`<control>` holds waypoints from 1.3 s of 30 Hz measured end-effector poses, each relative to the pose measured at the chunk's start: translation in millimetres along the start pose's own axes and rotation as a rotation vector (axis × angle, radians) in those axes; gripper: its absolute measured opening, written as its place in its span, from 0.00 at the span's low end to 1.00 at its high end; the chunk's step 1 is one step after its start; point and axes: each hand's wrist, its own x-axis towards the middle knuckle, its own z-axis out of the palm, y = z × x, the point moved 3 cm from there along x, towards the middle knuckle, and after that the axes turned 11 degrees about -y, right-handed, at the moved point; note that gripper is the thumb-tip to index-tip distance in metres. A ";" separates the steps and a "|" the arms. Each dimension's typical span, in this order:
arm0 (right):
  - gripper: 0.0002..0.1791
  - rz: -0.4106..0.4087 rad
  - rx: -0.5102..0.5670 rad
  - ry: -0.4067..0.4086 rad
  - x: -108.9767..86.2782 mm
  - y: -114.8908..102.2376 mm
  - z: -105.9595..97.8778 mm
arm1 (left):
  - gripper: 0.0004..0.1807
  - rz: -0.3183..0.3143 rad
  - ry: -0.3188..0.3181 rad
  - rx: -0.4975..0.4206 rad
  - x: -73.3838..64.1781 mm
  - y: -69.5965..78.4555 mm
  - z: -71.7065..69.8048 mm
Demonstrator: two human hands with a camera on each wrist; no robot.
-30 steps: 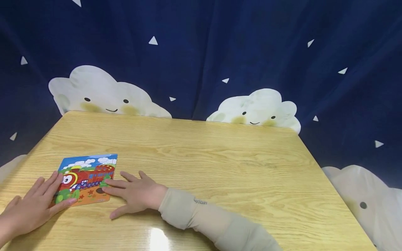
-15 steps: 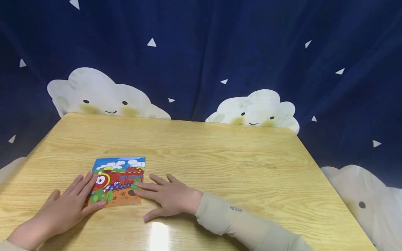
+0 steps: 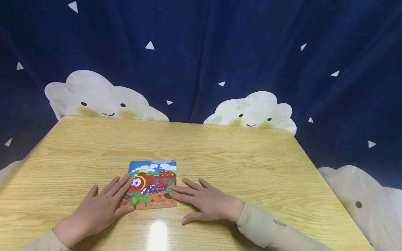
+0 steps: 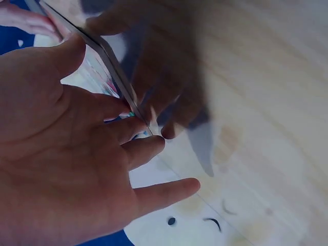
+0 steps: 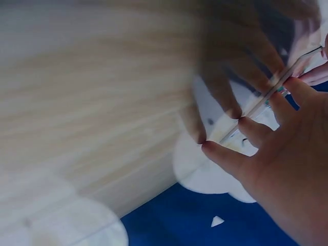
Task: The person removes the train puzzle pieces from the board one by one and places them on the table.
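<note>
Well, fingers (image 3: 123, 190) on train picture (image 3: 154, 184)

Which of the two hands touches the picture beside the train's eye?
The left hand: its fingers lie beside the eye, while the right hand touches the opposite side of the picture.

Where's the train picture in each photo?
Head: the train picture is left of centre, lower half, between the left hand and right hand.
Left wrist: upper left, nearly edge-on.
Right wrist: upper right, nearly edge-on.
Shared landmark: blue cloth with white clouds.
</note>
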 end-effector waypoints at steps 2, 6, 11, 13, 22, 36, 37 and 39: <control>0.40 -0.004 0.012 0.018 -10.2 5.4 4.9 | 0.42 0.028 0.025 0.021 3.9 7.9 0.9; 0.39 -0.002 0.023 0.045 -30.3 14.3 12.6 | 0.42 0.083 0.037 0.030 10.9 24.1 0.4; 0.39 0.002 0.040 0.079 -52.5 25.0 20.3 | 0.40 0.132 0.017 0.038 17.6 44.1 -4.0; 0.39 0.003 0.045 0.095 -59.7 29.2 23.2 | 0.40 0.146 0.016 0.047 20.7 50.6 -5.1; 0.37 0.004 0.014 0.160 -88.9 43.3 34.1 | 0.40 0.190 -0.069 0.050 34.3 75.5 -10.9; 0.37 -0.031 -0.070 0.258 -115.2 56.6 43.9 | 0.39 0.226 -0.101 0.010 46.0 98.5 -13.1; 0.37 -0.036 -0.077 0.264 -115.1 57.1 44.1 | 0.39 0.226 -0.098 0.011 45.5 98.8 -13.5; 0.38 -0.049 -0.091 0.278 -114.2 57.0 43.7 | 0.39 0.224 -0.095 0.010 44.8 98.4 -13.7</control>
